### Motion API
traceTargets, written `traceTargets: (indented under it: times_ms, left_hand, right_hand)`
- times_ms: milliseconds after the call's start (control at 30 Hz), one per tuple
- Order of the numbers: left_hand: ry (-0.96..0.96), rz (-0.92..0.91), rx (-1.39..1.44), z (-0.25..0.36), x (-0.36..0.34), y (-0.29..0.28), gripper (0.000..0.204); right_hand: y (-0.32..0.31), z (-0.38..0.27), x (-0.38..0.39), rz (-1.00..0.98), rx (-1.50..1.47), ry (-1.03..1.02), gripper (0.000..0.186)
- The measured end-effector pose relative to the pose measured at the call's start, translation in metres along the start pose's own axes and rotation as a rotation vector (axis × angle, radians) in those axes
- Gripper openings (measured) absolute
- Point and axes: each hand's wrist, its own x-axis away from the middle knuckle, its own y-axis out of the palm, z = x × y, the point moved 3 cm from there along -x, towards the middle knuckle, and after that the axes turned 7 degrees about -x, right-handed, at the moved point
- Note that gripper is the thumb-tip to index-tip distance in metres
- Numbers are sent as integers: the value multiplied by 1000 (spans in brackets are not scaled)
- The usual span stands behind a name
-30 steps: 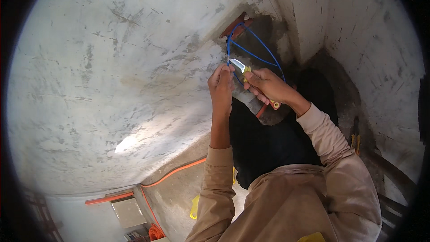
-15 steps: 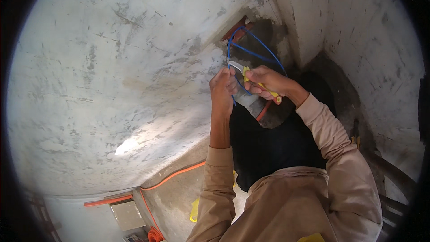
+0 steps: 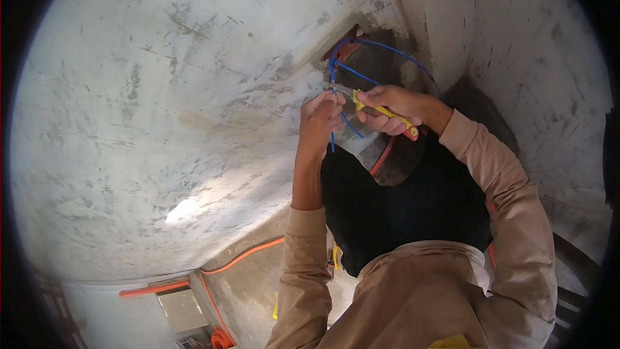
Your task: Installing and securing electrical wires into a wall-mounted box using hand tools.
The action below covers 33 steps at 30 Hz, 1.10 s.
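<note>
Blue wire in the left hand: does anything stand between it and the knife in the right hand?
Nothing visible does. The right hand holds the knife with its blade beside the blue wire, just above the left hand; whether blade and wire touch is unclear.

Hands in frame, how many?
2. Left hand: pinching a blue wire in front of the wall. Right hand: beside it, gripping a yellow-and-red-handled knife. No others show.

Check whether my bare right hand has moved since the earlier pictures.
Yes: judged against the reddish recessed box in the pale wall, your bare right hand has shifted rightward and slightly upward in the picture.
</note>
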Motion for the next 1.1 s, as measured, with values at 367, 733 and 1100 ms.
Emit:
traceTargets:
  times_ms: [367, 733, 1100]
  left_hand:
    - [17, 74, -436, -3, -11, 18, 24]
    - [-32, 76, -335, -19, -10, 26, 25]
    - [-128, 398, -329, -22, -10, 53, 51]
  right_hand:
    - [-52, -24, -3, 192, 979, -356, 41]
    - [12, -49, 16, 388, 1809, -241, 33]
    - [12, -47, 22, 313, 1746, -56, 19]
